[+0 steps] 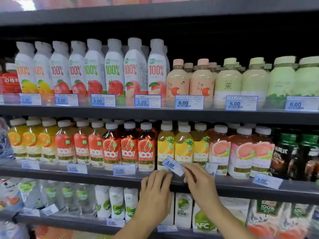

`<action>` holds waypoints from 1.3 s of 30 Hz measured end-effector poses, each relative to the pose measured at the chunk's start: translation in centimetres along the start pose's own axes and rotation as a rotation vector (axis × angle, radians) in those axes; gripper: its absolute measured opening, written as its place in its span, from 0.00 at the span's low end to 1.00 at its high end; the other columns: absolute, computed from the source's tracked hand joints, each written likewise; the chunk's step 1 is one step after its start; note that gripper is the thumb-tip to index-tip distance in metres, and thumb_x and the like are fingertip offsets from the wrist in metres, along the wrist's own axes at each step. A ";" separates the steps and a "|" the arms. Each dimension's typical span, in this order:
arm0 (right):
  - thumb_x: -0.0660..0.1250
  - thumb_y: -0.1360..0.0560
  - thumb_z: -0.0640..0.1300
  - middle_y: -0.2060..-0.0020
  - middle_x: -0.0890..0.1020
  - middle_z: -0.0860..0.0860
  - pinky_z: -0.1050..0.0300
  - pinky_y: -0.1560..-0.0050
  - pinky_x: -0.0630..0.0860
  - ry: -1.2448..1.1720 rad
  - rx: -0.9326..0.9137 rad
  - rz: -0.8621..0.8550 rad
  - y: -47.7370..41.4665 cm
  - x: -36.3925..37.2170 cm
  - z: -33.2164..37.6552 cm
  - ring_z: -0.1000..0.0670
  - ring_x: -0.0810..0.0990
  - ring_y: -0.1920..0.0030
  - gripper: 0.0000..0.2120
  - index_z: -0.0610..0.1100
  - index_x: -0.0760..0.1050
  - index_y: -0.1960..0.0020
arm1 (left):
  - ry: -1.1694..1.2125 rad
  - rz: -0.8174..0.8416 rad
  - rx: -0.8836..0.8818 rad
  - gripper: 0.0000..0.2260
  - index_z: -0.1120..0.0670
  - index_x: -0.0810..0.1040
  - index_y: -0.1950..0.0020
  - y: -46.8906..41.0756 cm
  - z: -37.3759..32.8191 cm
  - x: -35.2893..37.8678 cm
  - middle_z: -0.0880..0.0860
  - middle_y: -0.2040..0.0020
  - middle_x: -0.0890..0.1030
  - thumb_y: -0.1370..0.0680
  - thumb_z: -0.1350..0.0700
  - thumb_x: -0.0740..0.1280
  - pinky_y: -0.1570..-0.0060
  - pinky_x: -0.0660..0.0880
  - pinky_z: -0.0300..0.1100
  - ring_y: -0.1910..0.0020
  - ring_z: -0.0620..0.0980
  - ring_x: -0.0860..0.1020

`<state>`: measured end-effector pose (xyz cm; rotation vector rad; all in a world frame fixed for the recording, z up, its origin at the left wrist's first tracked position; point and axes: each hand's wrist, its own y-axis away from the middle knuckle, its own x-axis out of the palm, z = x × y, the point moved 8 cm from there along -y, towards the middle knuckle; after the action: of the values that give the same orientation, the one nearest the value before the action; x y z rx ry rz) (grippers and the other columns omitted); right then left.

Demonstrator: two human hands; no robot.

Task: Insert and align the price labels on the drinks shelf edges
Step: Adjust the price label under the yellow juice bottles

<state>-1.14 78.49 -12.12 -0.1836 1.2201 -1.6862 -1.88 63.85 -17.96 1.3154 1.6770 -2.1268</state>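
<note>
Right hand [198, 176] pinches a tilted label [173, 166] at the shelf edge [103, 176]; left hand [155, 188] rests open on it.

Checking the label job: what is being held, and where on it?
The right hand pinches a 5.00 price label by its lower right end; the left hand holds nothing.

you've got white 100% juice cartons [93, 66] and pastel tea bottles [227, 80] up top, pomegranate bottles [129, 145] and pineapple bottles [183, 145] mid-row, nfc coconut cartons [117, 202] below.
</note>
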 end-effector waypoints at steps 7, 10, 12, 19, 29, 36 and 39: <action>0.65 0.23 0.39 0.58 0.77 0.59 0.69 0.55 0.72 0.067 -0.014 -0.041 0.2 -0.7 0.2 0.62 0.77 0.61 0.09 0.44 0.80 0.44 | -0.012 0.032 -0.002 0.21 0.53 0.73 0.30 0.1 0.4 0.7 0.52 0.34 0.73 0.24 0.52 0.61 0.41 0.69 0.52 0.34 0.56 0.71; 0.68 0.24 0.35 0.53 0.79 0.56 0.69 0.49 0.73 0.173 -0.090 0.051 0.3 0.2 0.4 0.63 0.76 0.54 0.10 0.45 0.80 0.44 | -0.015 0.021 0.008 0.21 0.53 0.72 0.31 0.2 0.3 0.8 0.53 0.35 0.72 0.24 0.52 0.61 0.41 0.67 0.51 0.34 0.56 0.71; 0.71 0.27 0.33 0.50 0.78 0.54 0.65 0.50 0.77 0.283 -0.144 0.141 0.7 1.1 0.1 0.59 0.78 0.53 0.15 0.44 0.79 0.42 | -0.009 0.016 0.019 0.22 0.54 0.72 0.31 0.2 0.3 0.8 0.53 0.35 0.72 0.25 0.52 0.61 0.41 0.66 0.51 0.34 0.57 0.71; 0.75 0.34 0.31 0.49 0.74 0.53 0.59 0.69 0.76 0.471 -0.101 0.229 1.4 1.9 -0.3 0.54 0.76 0.57 0.25 0.46 0.74 0.41 | 0.012 0.047 0.012 0.23 0.53 0.70 0.30 0.0 0.6 1.1 0.53 0.35 0.71 0.25 0.53 0.62 0.42 0.69 0.52 0.34 0.56 0.70; 0.77 0.43 0.29 0.52 0.77 0.50 0.60 0.77 0.72 0.595 -0.104 0.198 1.6 0.5 0.0 0.51 0.79 0.56 0.28 0.43 0.80 0.45 | 0.008 0.058 0.044 0.31 0.51 0.67 0.25 -0.5 -0.2 0.1 0.54 0.39 0.72 0.28 0.54 0.69 0.47 0.69 0.51 0.37 0.56 0.70; 0.67 0.25 0.35 0.45 0.75 0.52 0.68 0.52 0.76 0.343 -0.012 -0.104 0.8 -6.0 1.0 0.59 0.77 0.53 0.15 0.44 0.78 0.39 | -0.012 0.021 0.006 0.28 0.50 0.72 0.30 -1.4 -0.7 -0.3 0.53 0.44 0.70 0.30 0.53 0.73 0.50 0.71 0.53 0.42 0.57 0.70; 0.63 0.22 0.36 0.42 0.74 0.53 0.78 0.52 0.69 0.189 0.233 -0.194 0.6 -9.5 -1.2 0.63 0.76 0.53 0.17 0.46 0.74 0.35 | 0.000 0.010 -0.016 0.27 0.48 0.73 0.31 -1.4 -0.9 -0.2 0.53 0.44 0.70 0.30 0.54 0.73 0.50 0.70 0.54 0.41 0.57 0.69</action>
<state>3.15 86.65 -9.31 0.0005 1.1602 -2.0375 -2.06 65.00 -16.81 1.3163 1.6807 -2.1034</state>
